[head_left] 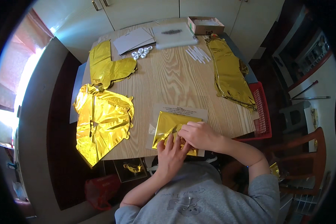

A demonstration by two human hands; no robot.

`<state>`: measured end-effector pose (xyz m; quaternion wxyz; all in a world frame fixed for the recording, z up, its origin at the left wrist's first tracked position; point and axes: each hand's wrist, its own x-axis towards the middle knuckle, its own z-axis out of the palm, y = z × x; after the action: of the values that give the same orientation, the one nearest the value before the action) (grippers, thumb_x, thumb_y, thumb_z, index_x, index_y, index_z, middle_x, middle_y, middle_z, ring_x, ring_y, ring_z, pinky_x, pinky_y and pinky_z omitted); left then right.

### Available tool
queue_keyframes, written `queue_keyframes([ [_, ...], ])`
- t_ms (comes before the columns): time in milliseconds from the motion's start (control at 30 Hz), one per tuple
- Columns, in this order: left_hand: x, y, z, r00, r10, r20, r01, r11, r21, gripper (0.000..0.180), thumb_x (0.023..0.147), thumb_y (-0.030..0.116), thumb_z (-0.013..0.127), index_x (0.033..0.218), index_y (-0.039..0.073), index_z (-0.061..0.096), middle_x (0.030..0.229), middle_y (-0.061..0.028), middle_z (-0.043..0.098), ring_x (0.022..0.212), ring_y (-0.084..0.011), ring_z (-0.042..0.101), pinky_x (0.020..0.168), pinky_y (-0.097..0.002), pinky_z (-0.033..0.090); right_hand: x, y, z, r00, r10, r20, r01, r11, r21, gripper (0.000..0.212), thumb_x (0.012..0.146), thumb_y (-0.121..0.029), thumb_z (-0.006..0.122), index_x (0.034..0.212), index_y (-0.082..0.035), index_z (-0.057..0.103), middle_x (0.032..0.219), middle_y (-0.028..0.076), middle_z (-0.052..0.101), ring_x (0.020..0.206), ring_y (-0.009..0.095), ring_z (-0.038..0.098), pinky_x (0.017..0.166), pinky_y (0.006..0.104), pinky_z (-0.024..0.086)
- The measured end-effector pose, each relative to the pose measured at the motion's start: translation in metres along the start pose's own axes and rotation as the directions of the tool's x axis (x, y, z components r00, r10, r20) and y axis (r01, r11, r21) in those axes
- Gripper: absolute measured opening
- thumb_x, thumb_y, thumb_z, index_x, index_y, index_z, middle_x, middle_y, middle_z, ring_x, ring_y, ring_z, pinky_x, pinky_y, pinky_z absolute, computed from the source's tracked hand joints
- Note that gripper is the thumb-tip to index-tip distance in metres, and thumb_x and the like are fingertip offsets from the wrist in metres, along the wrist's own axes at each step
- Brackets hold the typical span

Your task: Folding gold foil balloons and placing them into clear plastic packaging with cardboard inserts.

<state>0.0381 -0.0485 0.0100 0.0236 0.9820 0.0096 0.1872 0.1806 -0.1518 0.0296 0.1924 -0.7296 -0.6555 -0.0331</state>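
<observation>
A folded gold foil balloon (170, 123) lies on a clear plastic sleeve with a white card (183, 111) at the near edge of the wooden table (175, 80). My left hand (171, 152) lies flat on the near part of the foil, fingers spread and pressing down. My right hand (199, 135) is curled over the foil's right side, pinching a fold of it.
Two flat gold foil balloons (100, 121) (109, 67) lie at the table's left, another gold pile (230, 74) at the right. At the far end sit grey cards (134, 40), small white rings (141, 52), white sticks (198, 54), a cardboard box (206, 25). A red basket (263, 112) stands beside the table.
</observation>
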Motion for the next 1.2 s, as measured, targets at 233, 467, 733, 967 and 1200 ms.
queue_keyframes([
  [233,-0.020,-0.028,-0.022,0.993,0.121,0.011,-0.120,0.990,-0.071,0.032,0.076,0.020,0.069,0.107,0.014,0.064,0.112,0.0001,0.061,0.105,-0.0170,0.056,0.088,-0.0381,0.039,-0.005,0.003,0.001,0.999,-0.005,-0.038,0.003,0.998,-0.057,0.009,0.073,-0.015,0.064,0.077,-0.010,0.057,0.075,0.002,0.056,0.073,0.018,0.060,0.062,0.0308,0.051],
  [467,-0.018,-0.042,-0.021,0.978,0.194,-0.080,-0.202,0.974,-0.104,0.023,0.075,0.018,0.067,0.097,0.011,0.067,0.104,-0.0006,0.064,0.090,-0.0168,0.059,0.079,-0.0359,0.042,-0.003,0.000,0.000,0.998,-0.017,-0.063,0.014,0.999,-0.052,0.008,0.073,-0.014,0.063,0.076,-0.010,0.056,0.073,0.002,0.054,0.072,0.019,0.059,0.061,0.0312,0.050],
  [733,-0.008,-0.039,-0.011,0.967,0.218,-0.130,-0.228,0.971,-0.070,0.024,0.075,0.016,0.068,0.099,0.010,0.068,0.109,-0.0036,0.063,0.096,-0.0189,0.059,0.081,-0.0375,0.043,-0.005,-0.002,-0.006,0.999,-0.017,-0.030,0.014,0.996,-0.083,0.006,0.074,-0.016,0.061,0.079,-0.012,0.058,0.077,0.001,0.055,0.075,0.018,0.060,0.061,0.0320,0.050],
  [967,-0.002,-0.043,0.005,0.948,0.277,-0.160,-0.287,0.957,-0.040,0.028,0.077,0.013,0.063,0.103,0.004,0.066,0.118,-0.0131,0.062,0.114,-0.0294,0.058,0.094,-0.0457,0.045,-0.006,0.001,-0.008,0.996,-0.029,-0.089,0.022,0.997,-0.074,0.005,0.076,-0.017,0.059,0.079,-0.013,0.059,0.076,-0.001,0.055,0.074,0.016,0.059,0.060,0.0312,0.049],
  [1200,0.010,-0.045,0.004,0.923,0.355,-0.149,-0.366,0.929,-0.054,0.030,0.077,0.010,0.059,0.104,-0.004,0.064,0.111,-0.0183,0.063,0.105,-0.0297,0.063,0.091,-0.0407,0.049,-0.006,0.004,-0.011,0.993,-0.017,-0.113,0.006,0.995,-0.101,0.006,0.076,-0.017,0.059,0.079,-0.012,0.059,0.076,0.000,0.054,0.075,0.016,0.058,0.061,0.0310,0.049],
])
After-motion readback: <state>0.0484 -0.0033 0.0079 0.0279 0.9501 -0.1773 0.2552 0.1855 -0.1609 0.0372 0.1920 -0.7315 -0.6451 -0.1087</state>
